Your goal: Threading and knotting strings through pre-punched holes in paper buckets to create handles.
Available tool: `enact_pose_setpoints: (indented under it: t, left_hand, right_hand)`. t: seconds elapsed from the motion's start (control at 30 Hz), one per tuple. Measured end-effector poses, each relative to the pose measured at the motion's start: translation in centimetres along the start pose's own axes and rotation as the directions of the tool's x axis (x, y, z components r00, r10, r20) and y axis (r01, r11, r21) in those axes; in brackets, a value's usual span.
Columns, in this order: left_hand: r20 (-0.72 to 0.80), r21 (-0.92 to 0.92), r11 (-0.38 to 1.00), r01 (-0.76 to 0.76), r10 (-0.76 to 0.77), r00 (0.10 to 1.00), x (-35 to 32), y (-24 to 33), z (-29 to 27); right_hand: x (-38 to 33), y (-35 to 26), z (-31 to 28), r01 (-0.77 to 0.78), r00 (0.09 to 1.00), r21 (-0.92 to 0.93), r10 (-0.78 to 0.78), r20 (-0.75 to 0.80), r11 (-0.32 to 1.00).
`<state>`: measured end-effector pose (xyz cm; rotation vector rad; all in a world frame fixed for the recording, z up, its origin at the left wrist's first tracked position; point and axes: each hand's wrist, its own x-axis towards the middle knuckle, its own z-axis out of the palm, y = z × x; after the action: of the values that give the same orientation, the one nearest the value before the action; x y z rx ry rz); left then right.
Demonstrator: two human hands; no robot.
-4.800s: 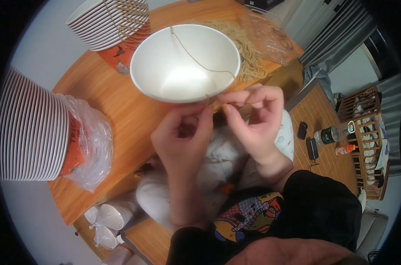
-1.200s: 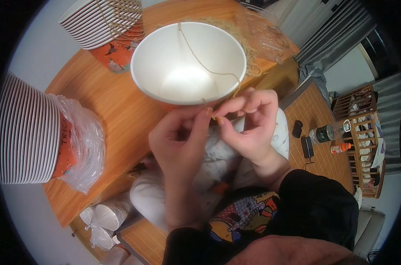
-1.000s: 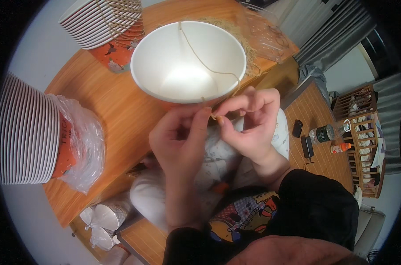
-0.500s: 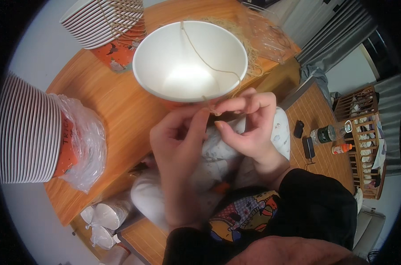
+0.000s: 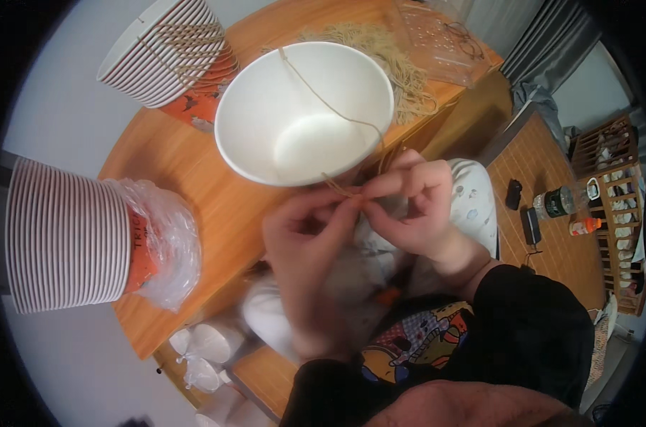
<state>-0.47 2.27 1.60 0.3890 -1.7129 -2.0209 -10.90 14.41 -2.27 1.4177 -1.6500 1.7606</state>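
White bowl (image 5: pixel 266 121) just beyond the fingers (image 5: pixel 337 210).

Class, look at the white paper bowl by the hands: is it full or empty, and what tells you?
Empty. The white paper bowl shows its bare white bottom; only a thin string crosses its mouth to both hands' fingertips.

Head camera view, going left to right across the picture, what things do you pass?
Sideways stack of bowls in plastic wrap → left hand → right hand → black device on the floor → plastic bottle → wooden shelf rack.

Even, bright indoor light, soft shadows (motion-blurred left hand (image 5: pixel 308 277)), fisheye bending and dark rim.
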Motion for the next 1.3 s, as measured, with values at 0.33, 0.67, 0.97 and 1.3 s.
enact_pose_setpoints:
  t: [0.33, 0.67, 0.97, 1.3]
  left_hand:
    - [-0.173, -0.293, 0.954, -0.057, 0.005, 0.985, 0.1, -1.5, 0.2]
    - [-0.122, -0.173, 0.983, -0.056, 0.035, 0.992, -0.1, -1.4, 0.1]
    - [-0.169, -0.117, 0.991, -0.062, 0.041, 0.985, -0.1, -1.6, 0.0]
    - [-0.156, 0.092, 0.99, -0.106, 0.12, 0.98, -0.5, -0.8, 0.1]
  right_hand:
    - [0.9, -1.8, -2.0, -0.068, 0.975, -0.132, 0.094, 0.202, 0.989]
    - [0.5, -0.8, -2.7, -0.054, 0.971, -0.144, 0.086, 0.225, 0.988]
    - [0.9, -0.9, -2.0, -0.097, 0.964, -0.14, 0.128, 0.232, 0.985]
    - [0.6, -0.5, -1.9, 0.019, 0.97, -0.133, 0.014, 0.244, 0.991]
